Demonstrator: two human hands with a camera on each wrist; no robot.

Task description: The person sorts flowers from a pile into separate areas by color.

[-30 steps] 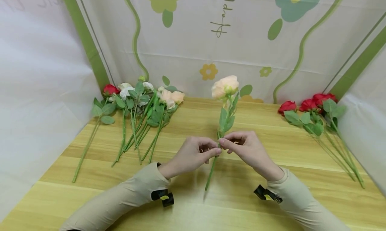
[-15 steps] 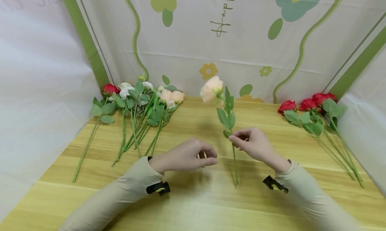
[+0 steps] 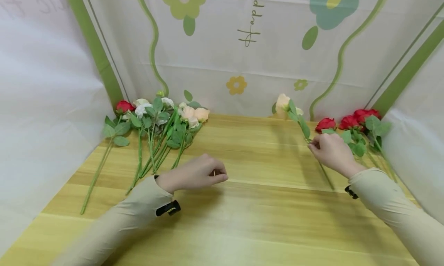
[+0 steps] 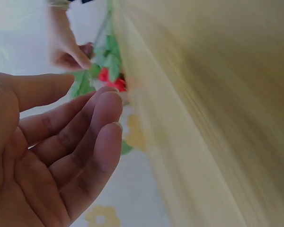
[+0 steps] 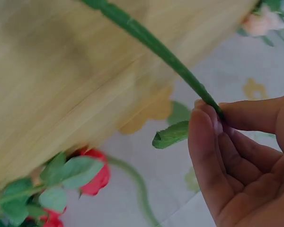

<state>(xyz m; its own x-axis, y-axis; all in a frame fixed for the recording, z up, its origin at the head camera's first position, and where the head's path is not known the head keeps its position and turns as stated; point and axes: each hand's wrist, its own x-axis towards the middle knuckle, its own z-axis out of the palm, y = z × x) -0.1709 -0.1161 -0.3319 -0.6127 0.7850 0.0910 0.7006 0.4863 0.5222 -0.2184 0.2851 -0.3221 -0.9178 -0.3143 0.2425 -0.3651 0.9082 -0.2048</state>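
Observation:
My right hand [image 3: 331, 152] pinches the green stem of a peach rose [image 3: 283, 103] between thumb and fingertips, just left of the red roses [image 3: 348, 122]. The rose tilts, its bloom toward the back and its stem end toward the front. In the right wrist view the stem [image 5: 165, 54] runs out from the pinch, with a small leaf [image 5: 171, 135] beside the fingers. My left hand [image 3: 195, 172] hovers over the table's middle left with nothing in it. Its fingers [image 4: 106, 146] are loosely bent and apart from the thumb in the left wrist view.
On the left of the wooden table [image 3: 243, 227] lie several flowers: a red rose [image 3: 124, 106], white roses [image 3: 143, 108] and peach roses [image 3: 195, 115]. A printed cloth [image 3: 208, 46] stands behind the table's back edge, with white side walls left and right.
My left hand has let go of the peach rose's stem and drawn back left. My right hand has carried the rose rightward, toward the red roses.

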